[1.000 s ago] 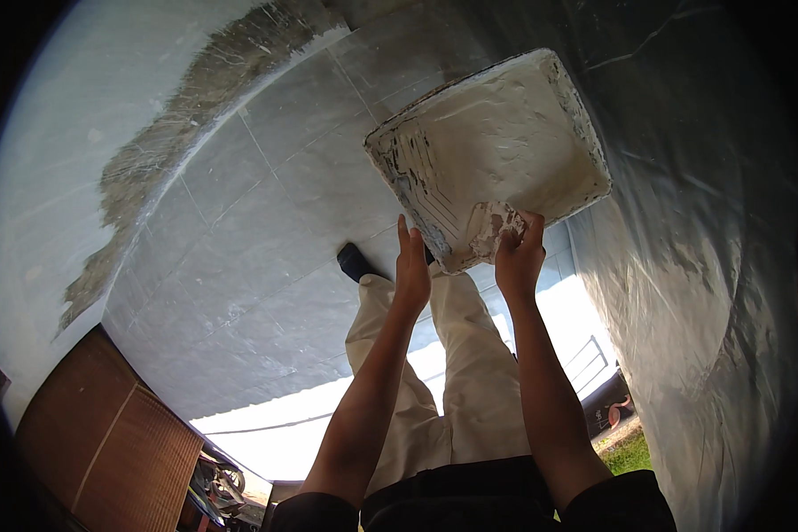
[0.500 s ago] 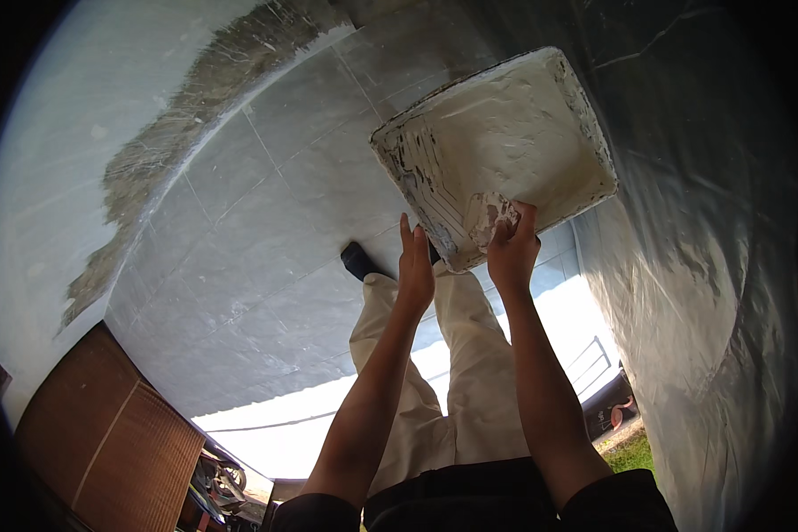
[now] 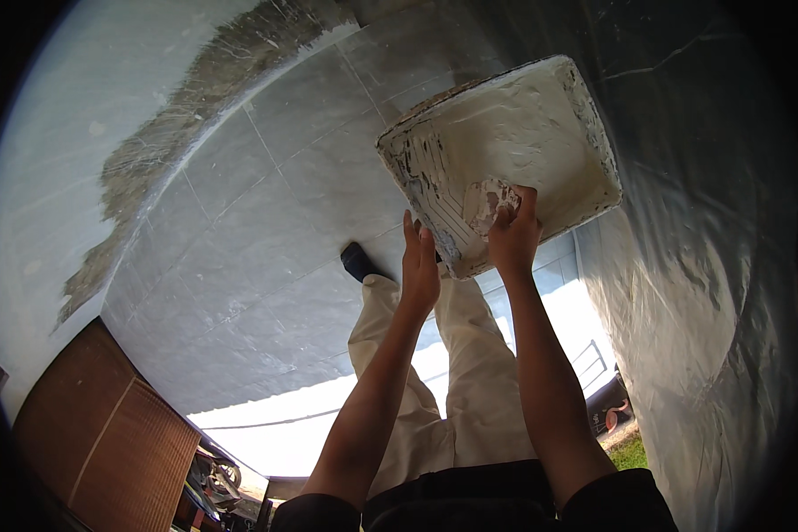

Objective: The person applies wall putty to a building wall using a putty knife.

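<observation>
A paint tray (image 3: 550, 142), its inside coated with off-white paste and its rim crusted, hangs tilted in front of my legs. Along the tray's lower left edge, my left hand (image 3: 420, 270) grips it; part of the fingers is hidden. My right hand (image 3: 516, 238) reaches over the near rim with its fingers closed on a flat, plaster-crusted scraper (image 3: 486, 204). The scraper lies against the ridged part of the tray, next to the thick paste.
Grey floor tiles (image 3: 310, 195) spread below, with my dark-socked foot (image 3: 356, 261) on them. A pale wall (image 3: 80, 133) with a bare rough strip (image 3: 160, 151) curves along the left. Plastic sheeting (image 3: 683, 301) drapes the right side. A brown panel (image 3: 106, 417) stands lower left.
The tray has shifted slightly right and down, along with my left hand. My right hand and the scraper have slid a little farther up into the tray.
</observation>
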A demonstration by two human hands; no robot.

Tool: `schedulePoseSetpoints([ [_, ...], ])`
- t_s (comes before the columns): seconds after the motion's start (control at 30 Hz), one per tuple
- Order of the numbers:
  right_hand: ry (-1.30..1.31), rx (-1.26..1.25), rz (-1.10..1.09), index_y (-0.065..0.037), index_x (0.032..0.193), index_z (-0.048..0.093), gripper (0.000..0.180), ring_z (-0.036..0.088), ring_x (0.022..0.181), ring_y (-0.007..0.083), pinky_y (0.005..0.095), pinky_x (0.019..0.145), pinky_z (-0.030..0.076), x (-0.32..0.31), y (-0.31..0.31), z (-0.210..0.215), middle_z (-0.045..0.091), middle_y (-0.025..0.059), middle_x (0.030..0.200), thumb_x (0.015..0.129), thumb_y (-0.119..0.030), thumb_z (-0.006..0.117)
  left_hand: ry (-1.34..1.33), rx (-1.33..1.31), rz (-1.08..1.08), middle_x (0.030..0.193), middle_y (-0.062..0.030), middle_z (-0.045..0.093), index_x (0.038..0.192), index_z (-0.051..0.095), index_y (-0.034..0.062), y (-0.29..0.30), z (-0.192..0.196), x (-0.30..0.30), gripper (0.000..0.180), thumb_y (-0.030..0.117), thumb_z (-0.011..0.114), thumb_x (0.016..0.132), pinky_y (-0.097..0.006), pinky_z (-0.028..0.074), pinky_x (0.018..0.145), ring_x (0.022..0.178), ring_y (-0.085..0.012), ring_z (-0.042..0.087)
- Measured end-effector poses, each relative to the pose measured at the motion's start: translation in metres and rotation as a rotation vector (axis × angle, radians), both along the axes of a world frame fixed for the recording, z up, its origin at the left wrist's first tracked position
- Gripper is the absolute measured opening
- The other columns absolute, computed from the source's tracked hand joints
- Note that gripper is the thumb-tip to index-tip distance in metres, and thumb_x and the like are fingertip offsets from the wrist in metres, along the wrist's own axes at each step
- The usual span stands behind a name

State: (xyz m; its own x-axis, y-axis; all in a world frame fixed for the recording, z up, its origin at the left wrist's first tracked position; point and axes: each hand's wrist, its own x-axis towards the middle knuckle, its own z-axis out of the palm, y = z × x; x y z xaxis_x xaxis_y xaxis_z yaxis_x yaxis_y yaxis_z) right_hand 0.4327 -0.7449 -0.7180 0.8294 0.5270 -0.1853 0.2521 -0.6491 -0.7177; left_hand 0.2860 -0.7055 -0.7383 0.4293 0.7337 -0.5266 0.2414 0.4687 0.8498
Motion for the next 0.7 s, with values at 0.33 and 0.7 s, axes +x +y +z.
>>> schedulePoseSetpoints([
  [0.33, 0.075, -0.010, -0.011, -0.011, 0.115, 0.046, 0.036, 0.066, 0.078, 0.0435, 0.0521, 0.067, 0.047, 0.015, 0.020, -0.009, 0.065, 0.0214, 0.077, 0.084, 0.004, 0.054, 0.054, -0.033, -0.013, 0.153, -0.0273, 0.030, 0.155, 0.007, -0.0005, 0.022, 0.011, 0.005, 0.075, 0.051, 0.027, 0.104, -0.041, 0.025, 0.115, 0.142, -0.0355, 0.033],
  [0.7, 0.158, -0.010, -0.105, -0.010, 0.117, 0.049, 0.034, 0.067, 0.078, 0.0329, 0.0419, 0.075, 0.051, 0.008, 0.017, -0.016, 0.065, 0.0161, 0.083, 0.086, -0.001, 0.057, 0.039, -0.072, 0.011, 0.158, -0.0200, 0.026, 0.157, 0.007, 0.0091, 0.028, -0.016, 0.000, 0.079, 0.062, 0.024, 0.101, -0.048, 0.018, 0.117, 0.147, -0.0336, 0.024],
])
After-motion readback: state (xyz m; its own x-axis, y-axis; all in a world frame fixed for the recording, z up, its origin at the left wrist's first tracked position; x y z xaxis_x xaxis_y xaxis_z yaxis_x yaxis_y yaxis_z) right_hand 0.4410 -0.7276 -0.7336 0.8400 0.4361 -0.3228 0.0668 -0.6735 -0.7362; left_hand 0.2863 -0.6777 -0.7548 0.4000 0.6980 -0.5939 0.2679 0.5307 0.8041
